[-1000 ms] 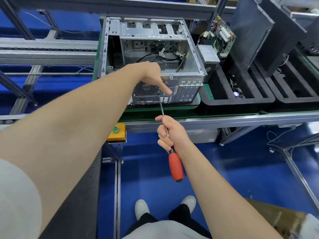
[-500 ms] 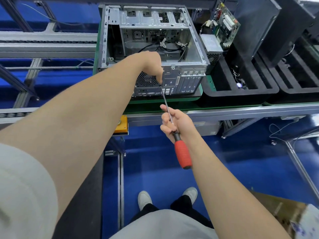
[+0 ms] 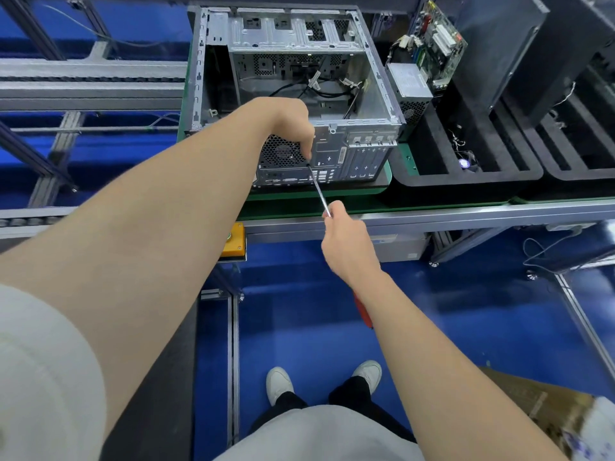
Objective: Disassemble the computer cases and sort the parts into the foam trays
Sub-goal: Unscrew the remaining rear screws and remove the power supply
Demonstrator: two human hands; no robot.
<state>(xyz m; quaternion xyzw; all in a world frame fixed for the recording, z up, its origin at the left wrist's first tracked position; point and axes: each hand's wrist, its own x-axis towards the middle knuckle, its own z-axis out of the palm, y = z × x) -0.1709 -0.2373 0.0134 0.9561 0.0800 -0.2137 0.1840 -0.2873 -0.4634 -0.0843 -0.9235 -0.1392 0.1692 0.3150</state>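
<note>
Head view: the right hand [image 3: 346, 247] grips the screwdriver [image 3: 318, 191]. The left hand [image 3: 293, 124] pinches its tip against the back of the computer case [image 3: 366, 134], beside the foam tray [image 3: 466, 177]. If the tip slips, it may poke fingers.

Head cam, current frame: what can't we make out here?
- Tip of the screwdriver and any screw: hidden under the left hand fingers at the computer case rear panel.
- Its handle: mostly behind the right hand and wrist; only a red sliver shows.
- Rear port labels: too small.
- Small parts in the foam tray: too small to identify.
- The second foam tray: cut off by the right edge.
</note>
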